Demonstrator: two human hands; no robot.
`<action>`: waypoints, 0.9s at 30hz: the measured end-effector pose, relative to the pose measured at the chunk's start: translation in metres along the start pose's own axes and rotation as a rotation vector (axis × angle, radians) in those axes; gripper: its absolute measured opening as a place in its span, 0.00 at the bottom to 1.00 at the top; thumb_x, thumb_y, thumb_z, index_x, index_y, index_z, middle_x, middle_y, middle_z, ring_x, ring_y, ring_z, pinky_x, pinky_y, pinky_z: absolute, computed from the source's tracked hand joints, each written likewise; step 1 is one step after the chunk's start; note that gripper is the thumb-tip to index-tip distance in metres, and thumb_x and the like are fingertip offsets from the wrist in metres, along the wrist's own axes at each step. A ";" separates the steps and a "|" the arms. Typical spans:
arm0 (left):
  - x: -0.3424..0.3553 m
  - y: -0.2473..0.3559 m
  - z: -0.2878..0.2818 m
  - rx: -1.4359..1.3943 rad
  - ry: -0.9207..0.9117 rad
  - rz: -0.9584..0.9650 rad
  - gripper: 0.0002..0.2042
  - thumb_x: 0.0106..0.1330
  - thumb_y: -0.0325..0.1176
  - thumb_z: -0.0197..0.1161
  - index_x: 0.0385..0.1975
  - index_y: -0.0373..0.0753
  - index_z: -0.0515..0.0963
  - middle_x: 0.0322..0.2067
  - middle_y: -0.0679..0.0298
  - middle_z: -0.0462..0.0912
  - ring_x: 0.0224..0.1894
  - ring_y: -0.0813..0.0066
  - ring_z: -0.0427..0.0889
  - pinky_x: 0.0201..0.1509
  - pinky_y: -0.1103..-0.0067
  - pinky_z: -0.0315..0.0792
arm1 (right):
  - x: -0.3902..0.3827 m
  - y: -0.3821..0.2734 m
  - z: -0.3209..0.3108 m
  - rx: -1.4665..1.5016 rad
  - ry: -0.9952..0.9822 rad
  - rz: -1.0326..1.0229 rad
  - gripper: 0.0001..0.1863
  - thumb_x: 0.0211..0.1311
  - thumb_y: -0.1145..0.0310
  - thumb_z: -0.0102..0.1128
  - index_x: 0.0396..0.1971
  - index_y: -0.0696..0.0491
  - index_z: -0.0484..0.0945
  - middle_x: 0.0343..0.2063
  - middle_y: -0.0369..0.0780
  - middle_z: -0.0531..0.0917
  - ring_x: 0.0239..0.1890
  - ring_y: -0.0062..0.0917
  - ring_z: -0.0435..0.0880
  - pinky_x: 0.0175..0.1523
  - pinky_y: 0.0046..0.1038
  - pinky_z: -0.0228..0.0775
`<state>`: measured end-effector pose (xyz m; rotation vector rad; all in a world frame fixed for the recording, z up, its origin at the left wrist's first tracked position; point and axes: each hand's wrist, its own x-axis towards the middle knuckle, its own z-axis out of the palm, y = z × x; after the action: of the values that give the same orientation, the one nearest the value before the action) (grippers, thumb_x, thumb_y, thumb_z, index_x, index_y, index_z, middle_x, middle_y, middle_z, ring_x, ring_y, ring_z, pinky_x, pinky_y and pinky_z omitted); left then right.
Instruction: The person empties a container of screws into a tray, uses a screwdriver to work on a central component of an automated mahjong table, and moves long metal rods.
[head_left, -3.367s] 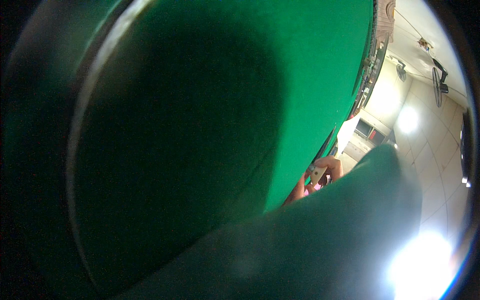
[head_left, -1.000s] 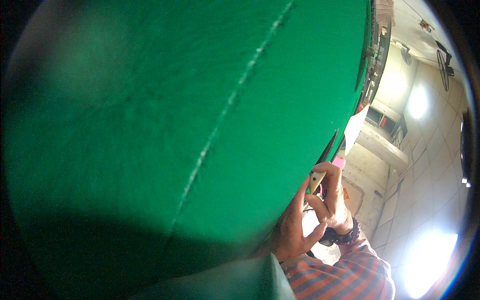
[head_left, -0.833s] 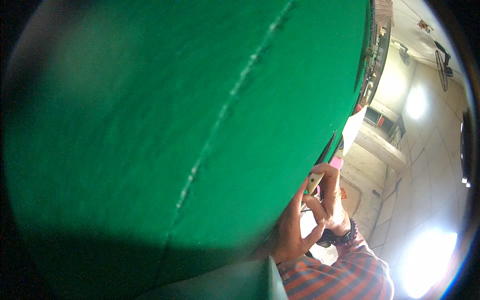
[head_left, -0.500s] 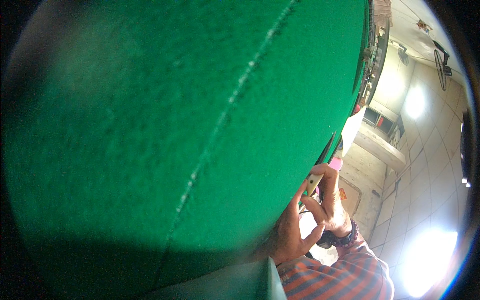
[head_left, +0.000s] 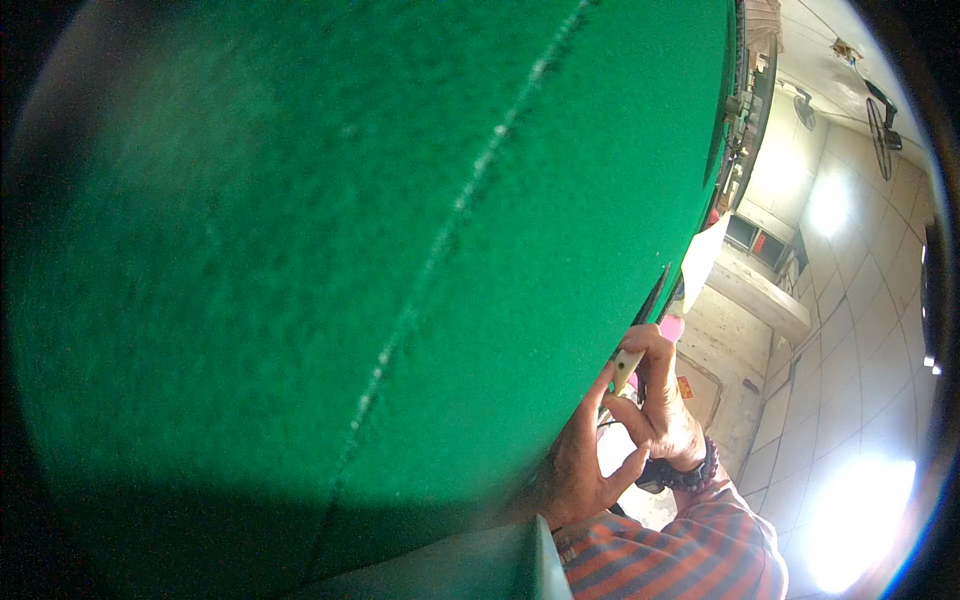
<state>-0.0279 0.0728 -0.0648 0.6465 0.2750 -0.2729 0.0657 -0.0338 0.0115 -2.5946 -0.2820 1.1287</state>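
Cream, dark-spotted piece [head_left: 627, 363]: pinching with right hand [head_left: 668, 408], touching with left hand [head_left: 580, 465], cannot tell latter's grip; beside green surface [head_left: 520, 300].

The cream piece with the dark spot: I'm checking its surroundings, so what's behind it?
Past the cream piece, a sliver of pink shows beside the right hand; what it belongs to is unclear. Whatever lies directly behind is covered.

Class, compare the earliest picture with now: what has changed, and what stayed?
The blurred green-grey flap sank toward the lower edge, uncovering the striped sleeve and more of the left hand and right hand. The shadow on the green surface shrank downward, and the pale line shifted right. The right hand still holds the cream piece.
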 end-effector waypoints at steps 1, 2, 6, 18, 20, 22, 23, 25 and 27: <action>0.001 0.004 -0.002 0.010 -0.009 -0.009 0.42 0.58 0.30 0.66 0.68 0.27 0.48 0.62 0.39 0.60 0.66 0.46 0.63 0.67 0.61 0.63 | 0.000 0.000 0.000 -0.005 0.001 0.002 0.35 0.54 0.72 0.70 0.56 0.57 0.57 0.47 0.49 0.69 0.45 0.36 0.72 0.51 0.35 0.67; 0.002 0.005 -0.003 0.024 -0.017 -0.019 0.42 0.58 0.30 0.66 0.69 0.27 0.48 0.62 0.39 0.60 0.66 0.46 0.63 0.68 0.61 0.62 | 0.001 0.000 0.000 -0.003 0.001 0.001 0.35 0.54 0.72 0.70 0.56 0.57 0.57 0.47 0.49 0.69 0.45 0.36 0.72 0.51 0.35 0.67; 0.003 0.005 -0.005 0.066 -0.025 0.015 0.42 0.58 0.29 0.66 0.69 0.27 0.48 0.62 0.38 0.60 0.66 0.45 0.63 0.68 0.61 0.62 | 0.000 0.001 0.001 -0.014 0.010 0.000 0.35 0.54 0.71 0.71 0.56 0.57 0.58 0.46 0.48 0.69 0.44 0.35 0.72 0.50 0.33 0.67; 0.001 0.000 -0.002 0.065 -0.006 0.008 0.44 0.55 0.28 0.69 0.69 0.29 0.48 0.64 0.41 0.59 0.66 0.49 0.64 0.70 0.62 0.58 | -0.002 0.001 0.006 0.031 0.047 0.043 0.34 0.56 0.69 0.71 0.56 0.57 0.58 0.42 0.44 0.69 0.36 0.27 0.72 0.42 0.29 0.68; 0.001 0.000 -0.003 0.037 -0.015 0.026 0.44 0.55 0.28 0.69 0.69 0.28 0.48 0.65 0.40 0.57 0.67 0.48 0.63 0.71 0.62 0.57 | -0.002 0.001 0.005 0.035 0.052 0.040 0.34 0.56 0.69 0.71 0.56 0.57 0.58 0.42 0.43 0.70 0.36 0.27 0.72 0.42 0.28 0.68; 0.000 0.002 0.000 0.052 -0.019 -0.002 0.44 0.55 0.28 0.68 0.69 0.28 0.48 0.64 0.40 0.58 0.67 0.49 0.62 0.71 0.62 0.57 | -0.003 -0.002 0.003 0.008 0.040 0.054 0.34 0.56 0.71 0.70 0.57 0.57 0.57 0.41 0.43 0.70 0.35 0.26 0.72 0.41 0.28 0.69; -0.002 0.003 0.002 0.068 -0.022 -0.032 0.44 0.56 0.28 0.68 0.69 0.28 0.47 0.64 0.40 0.58 0.68 0.49 0.62 0.71 0.62 0.56 | -0.003 -0.004 0.002 0.010 0.046 0.052 0.34 0.56 0.71 0.70 0.57 0.57 0.57 0.41 0.43 0.70 0.35 0.26 0.72 0.41 0.28 0.69; -0.005 0.000 0.006 0.075 0.012 0.006 0.42 0.57 0.30 0.67 0.68 0.28 0.48 0.63 0.40 0.60 0.66 0.47 0.63 0.69 0.62 0.59 | 0.000 -0.012 -0.001 -0.032 0.028 0.039 0.34 0.56 0.73 0.69 0.57 0.57 0.56 0.40 0.43 0.71 0.35 0.27 0.73 0.41 0.29 0.69; -0.006 -0.008 0.009 0.098 0.046 0.059 0.40 0.59 0.33 0.65 0.68 0.28 0.49 0.62 0.40 0.61 0.64 0.46 0.65 0.67 0.62 0.62 | 0.004 -0.019 -0.002 -0.029 0.018 0.060 0.33 0.56 0.75 0.68 0.56 0.58 0.56 0.38 0.45 0.73 0.36 0.32 0.77 0.42 0.31 0.71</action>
<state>-0.0347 0.0627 -0.0603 0.7572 0.2871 -0.2163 0.0687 -0.0153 0.0167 -2.6537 -0.2198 1.1286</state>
